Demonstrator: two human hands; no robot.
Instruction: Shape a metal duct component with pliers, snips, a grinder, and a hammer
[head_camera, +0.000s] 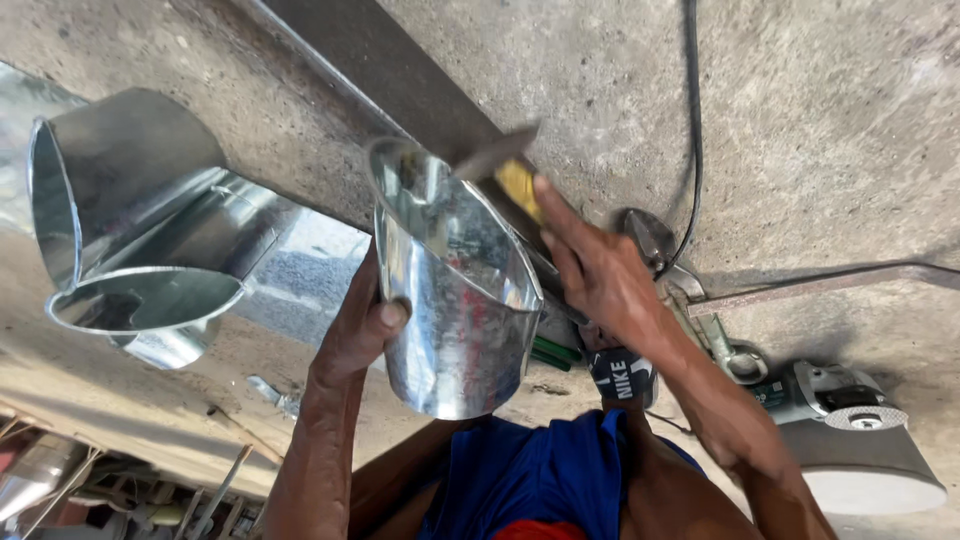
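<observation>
The left hand (368, 322) grips a shiny sheet-metal bucket (455, 290) against a steel beam (400, 75), while the right hand (600, 275) holds a yellow-handled tool (510, 165) at its rim, two finished-looking metal pieces (130, 220) lying nearby.

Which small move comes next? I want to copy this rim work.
Probably tap the hammer down on the bucket rim: the right hand holds it just above the edge, while the left hand steadies the wall against the steel bar.
</observation>
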